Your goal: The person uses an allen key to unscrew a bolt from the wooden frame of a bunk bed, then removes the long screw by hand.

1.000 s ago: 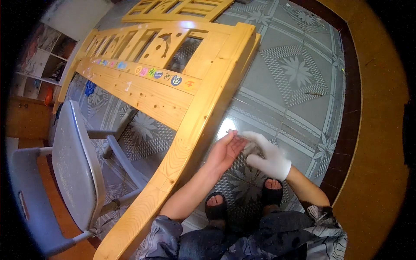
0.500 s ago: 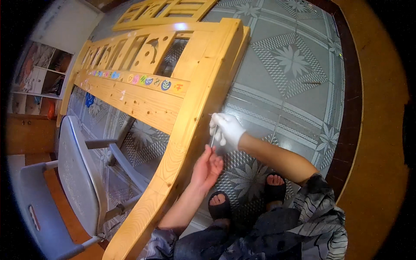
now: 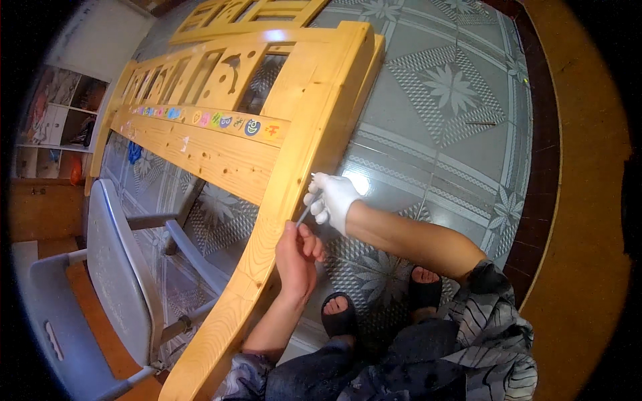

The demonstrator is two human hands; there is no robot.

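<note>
A thin grey metal rod, by its look a hex key [image 3: 303, 215], slants between my hands beside the yellow wooden bed frame [image 3: 304, 144]. My right hand [image 3: 336, 202], in a white glove, is closed around its upper part, against the side of the frame's post. A small pale tip pokes out by the gloved fingertips; whether it sits in a hole I cannot tell. Bare, my left hand [image 3: 296, 260] pinches the lower end between thumb and forefinger, close to the post's edge. Its other fingers are loosely curled. Colourful stickers [image 3: 251, 127] line the frame's rail.
A grey folding chair [image 3: 124, 267] stands left of the frame. Another yellow slatted panel [image 3: 251, 17] lies beyond it. On the tiled floor [image 3: 401, 134] at the right is a thin dark stick [image 3: 481, 123]. Shelves [image 3: 63, 120] stand at the far left.
Both hands have shifted left toward the post with the hex key. The key's lower end has swung left, so it now slants more.
</note>
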